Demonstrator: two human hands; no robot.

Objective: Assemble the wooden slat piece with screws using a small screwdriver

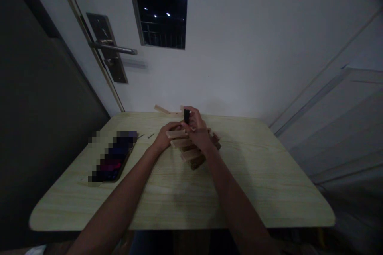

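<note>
The right hand (198,129) pinches a small black piece (186,116), its long side near upright, above the far side of the slatted wooden object (191,154) on the table (254,175), whose left edge the left hand (166,134) adjoins, its grip I cannot tell.

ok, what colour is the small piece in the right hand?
Black: the small piece in the right hand shows in the head view.

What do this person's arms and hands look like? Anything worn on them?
The left hand and right hand wear no gloves, and no watch or bracelet shows. Both forearms are bare as far as visible, without sleeves or cables. Dim light hides finer detail.
</note>
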